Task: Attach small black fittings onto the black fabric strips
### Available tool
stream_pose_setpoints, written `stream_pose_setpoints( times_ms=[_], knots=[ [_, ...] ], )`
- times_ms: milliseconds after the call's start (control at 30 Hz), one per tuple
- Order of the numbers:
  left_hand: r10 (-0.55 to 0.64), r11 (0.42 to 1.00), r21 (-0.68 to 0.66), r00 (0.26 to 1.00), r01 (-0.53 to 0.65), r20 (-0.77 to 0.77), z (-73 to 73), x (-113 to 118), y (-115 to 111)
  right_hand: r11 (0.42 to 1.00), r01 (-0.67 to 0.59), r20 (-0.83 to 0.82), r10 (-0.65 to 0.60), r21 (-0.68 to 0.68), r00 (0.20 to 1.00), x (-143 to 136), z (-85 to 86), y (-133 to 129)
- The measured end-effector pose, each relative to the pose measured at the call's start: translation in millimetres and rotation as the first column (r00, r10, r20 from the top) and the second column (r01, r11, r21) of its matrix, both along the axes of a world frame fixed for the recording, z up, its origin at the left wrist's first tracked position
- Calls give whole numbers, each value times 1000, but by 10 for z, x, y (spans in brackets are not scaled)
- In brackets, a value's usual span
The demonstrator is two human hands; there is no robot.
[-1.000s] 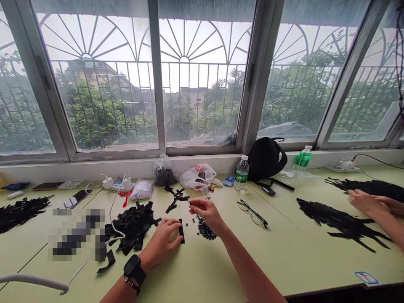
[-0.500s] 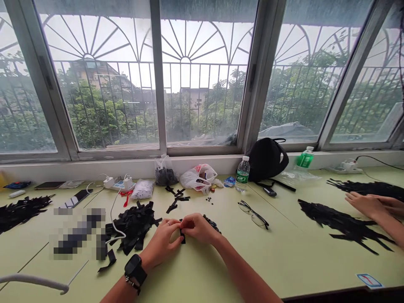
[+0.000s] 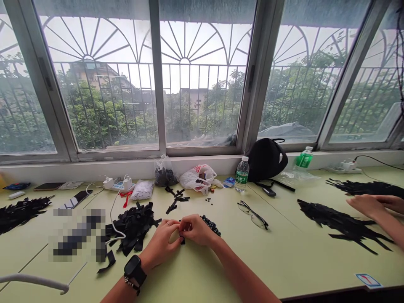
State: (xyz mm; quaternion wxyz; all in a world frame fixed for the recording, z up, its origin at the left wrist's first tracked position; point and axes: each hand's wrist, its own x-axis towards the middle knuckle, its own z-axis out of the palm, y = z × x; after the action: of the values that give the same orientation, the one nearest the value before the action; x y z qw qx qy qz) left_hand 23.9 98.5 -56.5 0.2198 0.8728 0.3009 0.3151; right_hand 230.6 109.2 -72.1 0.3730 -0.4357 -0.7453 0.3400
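My left hand (image 3: 162, 240), with a black watch on its wrist, pinches a short black fabric strip (image 3: 183, 241) against the table. The fingertips of my right hand (image 3: 198, 230) are closed on the same strip from the other side and cover most of it. Whether a small part is also between those fingers is hidden. Just behind my right hand lies a heap of small dark shiny pieces (image 3: 212, 224), partly covered by it. To the left of my left hand is a loose pile of black strips (image 3: 134, 227).
Farther back lie a few separate strips (image 3: 176, 198), clear bags, a white bag (image 3: 197, 179), and a water bottle (image 3: 242, 174). Glasses (image 3: 253, 214) rest to the right. A white cable (image 3: 113, 219) crosses the strip pile. At far right, another person's hands (image 3: 369, 205) work near black strips.
My right fingers have shifted slightly left over the strip, so less of it shows. More of the small dark heap is visible. My left hand has barely moved.
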Motion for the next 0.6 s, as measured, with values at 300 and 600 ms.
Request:
stream_pose_setpoints(
  times_ms=[300, 600],
  knots=[
    [14, 1000, 0, 1000, -14, 0, -11, 2, 8, 998, 28, -18, -29, -56, 999, 15, -36, 28],
    [24, 1000, 7, 1000, -24, -9, -45, -5, 30, 999, 33, 44, -31, -35, 999, 48, 1, 9]
  ],
)
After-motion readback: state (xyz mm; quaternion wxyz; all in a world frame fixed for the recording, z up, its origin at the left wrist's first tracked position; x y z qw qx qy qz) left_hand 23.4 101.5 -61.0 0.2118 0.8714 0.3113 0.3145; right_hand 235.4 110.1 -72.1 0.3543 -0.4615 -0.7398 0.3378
